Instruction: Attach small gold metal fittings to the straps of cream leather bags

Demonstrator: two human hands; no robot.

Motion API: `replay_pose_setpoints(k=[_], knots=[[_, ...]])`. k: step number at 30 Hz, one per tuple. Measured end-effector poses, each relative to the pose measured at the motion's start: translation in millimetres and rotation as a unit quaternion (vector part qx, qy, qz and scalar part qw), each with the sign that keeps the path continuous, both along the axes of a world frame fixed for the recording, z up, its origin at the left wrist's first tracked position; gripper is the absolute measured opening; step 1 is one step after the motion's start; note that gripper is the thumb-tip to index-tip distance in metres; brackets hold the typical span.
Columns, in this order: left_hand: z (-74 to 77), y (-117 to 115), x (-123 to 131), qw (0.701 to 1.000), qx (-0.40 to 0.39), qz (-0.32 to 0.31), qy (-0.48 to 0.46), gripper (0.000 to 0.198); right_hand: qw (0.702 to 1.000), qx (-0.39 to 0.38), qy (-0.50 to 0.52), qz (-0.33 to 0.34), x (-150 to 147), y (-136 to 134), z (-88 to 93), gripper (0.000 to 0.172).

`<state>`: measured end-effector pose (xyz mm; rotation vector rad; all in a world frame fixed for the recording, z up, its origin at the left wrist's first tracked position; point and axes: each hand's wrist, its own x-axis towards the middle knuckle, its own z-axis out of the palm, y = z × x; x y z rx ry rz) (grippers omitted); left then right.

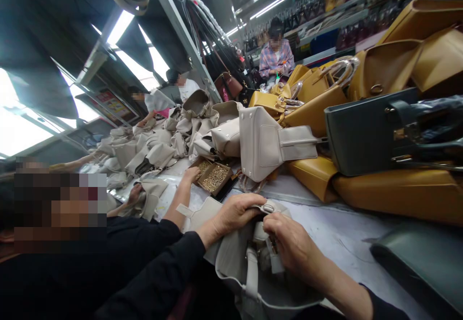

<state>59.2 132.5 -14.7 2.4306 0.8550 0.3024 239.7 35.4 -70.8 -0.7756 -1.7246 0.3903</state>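
Note:
A cream handbag (235, 257) lies open at the near edge of the table, its strap and some metal fittings showing inside. My left hand (237, 214) is wrapped over the bag's upper edge, thumb and fingers closed on it beside a ring-like fitting. On the right of the opening, my right hand (294, 245) has its fingers curled closed by the hardware and a small pale tab; what exactly it pinches is hidden. Beyond my hands stands a box of small gold metal pieces (216, 178).
A co-worker in black sits close on the left, one hand (191, 174) at the metal-piece boxes. Cream bags (155, 149) pile up behind. Mustard bags (394, 190) and a dark green bag (361, 137) lie right. Another person (277, 57) is farther back.

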Motion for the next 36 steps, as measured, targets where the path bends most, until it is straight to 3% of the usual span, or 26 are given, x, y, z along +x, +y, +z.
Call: replay_pose_setpoints(k=[7, 13, 15, 19, 21, 23, 25, 29, 32, 36], knots=[[0.0, -6.3, 5.7, 0.998, 0.016, 0.058, 0.03, 0.019, 0.998, -0.037, 0.046, -0.027, 4.2, 6.5, 0.6, 0.023], [22.3, -16.3, 37.3, 0.973, 0.082, 0.152, 0.155, 0.017, 0.962, -0.168, 0.212, -0.027, 20.9, 26.4, 6.1, 0.008], [27.2, -16.9, 42.8, 0.965, 0.099, 0.162, 0.184, 0.017, 0.934, -0.2, 0.297, 0.002, 31.3, 35.5, 17.3, 0.008], [25.5, -17.1, 45.3, 0.958, 0.102, 0.183, 0.195, 0.017, 0.876, -0.203, 0.433, 0.059, 47.9, 48.6, 57.9, 0.026], [22.6, -18.0, 45.7, 0.96, 0.096, 0.186, 0.187, 0.019, 0.851, -0.202, 0.479, 0.075, 47.7, 50.4, 76.2, 0.03], [20.6, -18.8, 46.1, 0.963, 0.088, 0.183, 0.179, 0.019, 0.832, -0.218, 0.5, 0.097, 38.8, 47.4, 82.8, 0.029], [19.0, -18.5, 45.6, 0.966, 0.08, 0.18, 0.17, 0.015, 0.849, -0.256, 0.441, 0.138, 23.0, 38.7, 74.4, 0.023], [14.6, -15.6, 38.9, 0.967, 0.073, 0.192, 0.149, 0.014, 0.915, -0.329, 0.121, 0.202, -1.2, 10.3, 30.6, 0.014], [10.7, -16.6, 32.3, 0.97, 0.072, 0.195, 0.125, 0.016, 0.934, -0.34, -0.025, 0.112, 9.1, -2.3, 5.4, 0.011], [6.1, -23.5, 29.6, 0.984, 0.06, 0.147, 0.08, 0.018, 0.956, -0.279, -0.086, -0.011, 38.2, 5.4, -3.8, 0.011]])
